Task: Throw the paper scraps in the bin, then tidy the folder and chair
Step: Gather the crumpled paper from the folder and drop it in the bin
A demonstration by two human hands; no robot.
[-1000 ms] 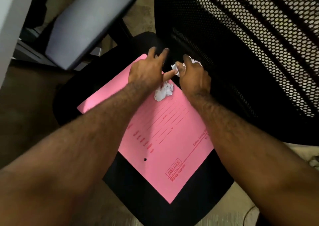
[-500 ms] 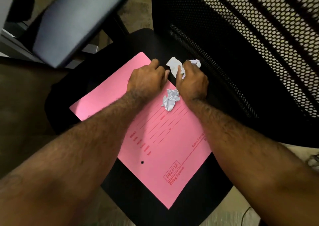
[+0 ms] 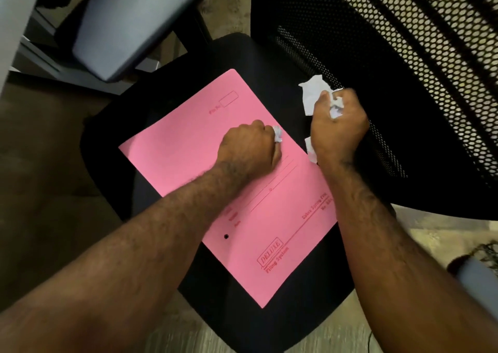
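A pink folder with red print lies flat on the black seat of an office chair. My left hand rests on the folder, closed around a crumpled white paper scrap that peeks out by the knuckles. My right hand sits at the folder's right edge near the mesh backrest, gripping white paper scraps that stick out above and below the fist. No bin is in view.
A grey padded armrest juts over the seat's far left corner. A white desk edge stands at the left. Brown floor lies to the left; a second armrest shows at the lower right.
My left hand has closed over the crumpled scrap that lay loose on the folder. My right hand has shifted right and gathered its scraps tighter.
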